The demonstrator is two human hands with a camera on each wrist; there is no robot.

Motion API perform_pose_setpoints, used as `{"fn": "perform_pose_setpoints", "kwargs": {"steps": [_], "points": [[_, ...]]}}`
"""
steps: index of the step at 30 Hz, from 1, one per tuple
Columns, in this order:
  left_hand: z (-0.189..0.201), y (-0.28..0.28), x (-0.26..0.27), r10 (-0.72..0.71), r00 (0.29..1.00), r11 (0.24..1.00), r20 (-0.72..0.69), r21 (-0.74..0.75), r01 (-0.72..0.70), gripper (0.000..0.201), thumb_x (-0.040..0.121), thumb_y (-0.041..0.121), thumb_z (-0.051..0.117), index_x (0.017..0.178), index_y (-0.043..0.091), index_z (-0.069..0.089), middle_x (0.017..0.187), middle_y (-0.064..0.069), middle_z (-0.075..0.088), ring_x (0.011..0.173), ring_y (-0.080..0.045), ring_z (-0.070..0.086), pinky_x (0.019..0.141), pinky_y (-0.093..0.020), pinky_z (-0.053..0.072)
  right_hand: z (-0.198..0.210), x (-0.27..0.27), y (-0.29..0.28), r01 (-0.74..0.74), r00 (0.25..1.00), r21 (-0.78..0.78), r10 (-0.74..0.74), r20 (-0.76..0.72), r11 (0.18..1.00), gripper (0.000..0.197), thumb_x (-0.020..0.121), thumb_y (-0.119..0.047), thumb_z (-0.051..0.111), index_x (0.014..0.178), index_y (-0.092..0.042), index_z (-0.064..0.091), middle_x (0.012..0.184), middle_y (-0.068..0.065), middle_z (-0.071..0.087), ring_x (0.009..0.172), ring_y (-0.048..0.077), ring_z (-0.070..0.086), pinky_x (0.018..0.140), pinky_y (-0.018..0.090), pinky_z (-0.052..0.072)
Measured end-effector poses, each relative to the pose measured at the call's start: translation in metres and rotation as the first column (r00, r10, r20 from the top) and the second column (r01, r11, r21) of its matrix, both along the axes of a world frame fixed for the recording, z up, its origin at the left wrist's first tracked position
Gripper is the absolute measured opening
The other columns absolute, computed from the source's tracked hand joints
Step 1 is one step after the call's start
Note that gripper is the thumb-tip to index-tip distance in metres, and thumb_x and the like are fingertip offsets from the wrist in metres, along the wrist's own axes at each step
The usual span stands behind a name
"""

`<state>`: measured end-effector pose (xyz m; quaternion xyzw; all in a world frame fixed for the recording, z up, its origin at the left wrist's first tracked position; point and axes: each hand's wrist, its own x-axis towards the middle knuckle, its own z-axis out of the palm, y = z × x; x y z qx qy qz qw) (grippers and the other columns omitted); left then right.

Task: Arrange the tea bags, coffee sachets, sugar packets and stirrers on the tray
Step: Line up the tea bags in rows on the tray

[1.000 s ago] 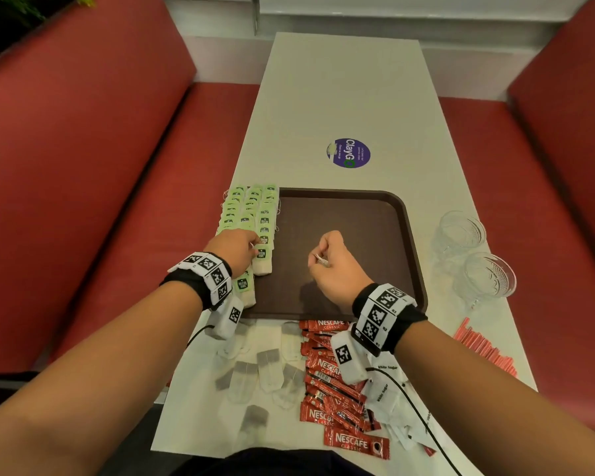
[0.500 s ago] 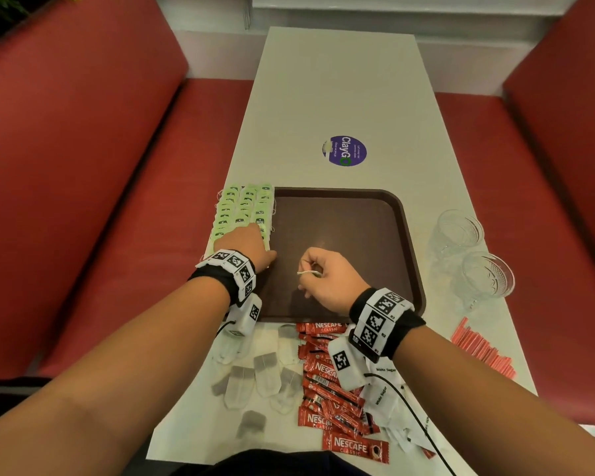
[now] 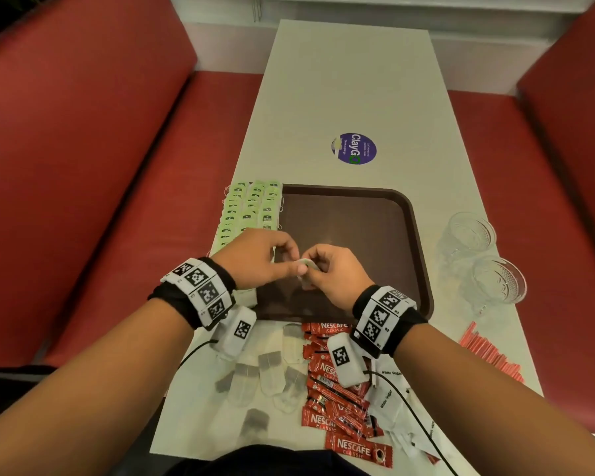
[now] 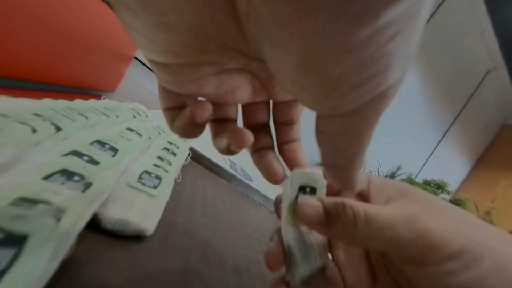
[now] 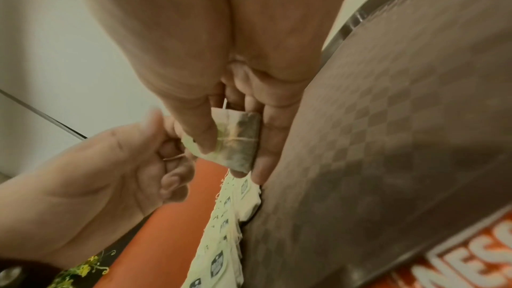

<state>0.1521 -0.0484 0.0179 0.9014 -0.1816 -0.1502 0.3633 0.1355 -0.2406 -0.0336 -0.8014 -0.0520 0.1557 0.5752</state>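
Both hands meet above the near-left part of the brown tray (image 3: 375, 235). Right hand (image 3: 334, 273) pinches a tea bag (image 5: 235, 139) between thumb and curled fingers, bag hanging clear of the tray. Left hand (image 3: 258, 259) has thumb and forefinger closed on the bag's green tag (image 4: 306, 185); other fingers loosely curled. A thread runs by the left fingers, hard to trace in the blur. Rows of tea bags (image 3: 251, 211) lie overlapped along the tray's left edge. Loose tea bags (image 3: 261, 372), coffee sachets (image 3: 334, 393) and sugar packets (image 3: 389, 400) sit on the table (image 3: 351, 80) near the tray's front edge. Red stirrers (image 3: 488, 355) lie at the right, near two glasses (image 3: 485, 262).
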Motion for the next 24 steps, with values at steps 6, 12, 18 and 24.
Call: {"fn": "perform_pose_setpoints", "kwargs": {"steps": [6,12,18,24], "points": [[-0.014,0.012,-0.007,0.028,0.999,0.999,0.019,0.018,-0.029,0.009,0.087,0.036,0.074,0.085,0.029,0.069,0.072,0.009,0.065,0.063,-0.01,0.054,0.059,-0.023,0.043,-0.005,-0.002,0.012,-0.046,0.998,-0.059,0.049,0.049,0.997,0.026,0.081,-0.014,0.08,0.089,-0.021,0.056,0.08,0.006,0.074,0.074,0.028,0.069,0.075,0.042,0.057],[-0.013,0.031,0.003,0.185,0.983,0.978,-0.003,0.098,-0.184,0.006,0.088,0.027,0.074,0.086,0.025,0.068,0.075,0.006,0.071,0.069,-0.009,0.062,0.062,-0.018,0.045,-0.006,-0.016,0.012,-0.165,0.986,-0.284,0.169,-0.011,0.945,0.047,0.076,-0.029,0.084,0.109,-0.028,0.05,0.095,-0.006,0.066,0.074,0.015,0.064,0.072,0.034,0.055],[-0.03,0.043,0.022,0.137,0.984,0.926,-0.116,0.369,-0.086,0.005,0.09,0.029,0.072,0.091,0.026,0.069,0.081,0.009,0.072,0.08,-0.009,0.066,0.07,-0.024,0.049,0.011,-0.033,0.023,-0.572,0.753,-0.651,0.635,-0.174,0.5,0.035,0.087,-0.029,0.071,0.121,-0.024,0.065,0.096,-0.005,0.065,0.087,0.018,0.059,0.079,0.03,0.05],[-0.049,0.034,0.041,0.269,0.963,0.901,-0.023,0.36,-0.243,0.004,0.088,0.029,0.074,0.087,0.025,0.072,0.082,0.009,0.068,0.083,-0.013,0.065,0.08,-0.033,0.055,0.009,-0.034,0.036,-0.613,0.59,-0.773,0.746,-0.309,0.165,0.048,0.088,-0.02,0.068,0.135,-0.027,0.057,0.115,0.005,0.066,0.099,0.029,0.064,0.075,0.034,0.049]]}}
